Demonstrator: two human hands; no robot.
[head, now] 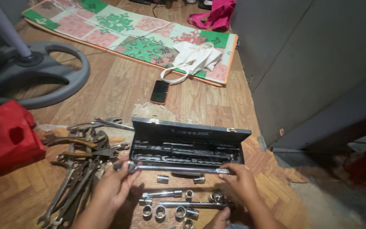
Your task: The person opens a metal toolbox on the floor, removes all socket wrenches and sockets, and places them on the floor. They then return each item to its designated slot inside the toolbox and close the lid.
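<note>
Both hands hold a long chrome ratchet handle (174, 168) level, just in front of an open black socket-set case (187, 146). My left hand (115, 186) grips its head end on the left. My right hand (240, 182) holds the other end on the right. Below the bar, several chrome sockets (166, 210) and extension bars (162, 194) lie loose on the wooden floor. The case lid stands tilted up at the back, and its tray shows dark slots.
A pile of wrenches and pliers (79, 169) lies left of my left hand. A red bag (5, 138) sits at far left, a grey fan base (34, 74) behind it. A phone (159, 92), a white cloth bag (193, 59), a patterned mat (123, 25) and a grey cabinet (314, 63) surround the area.
</note>
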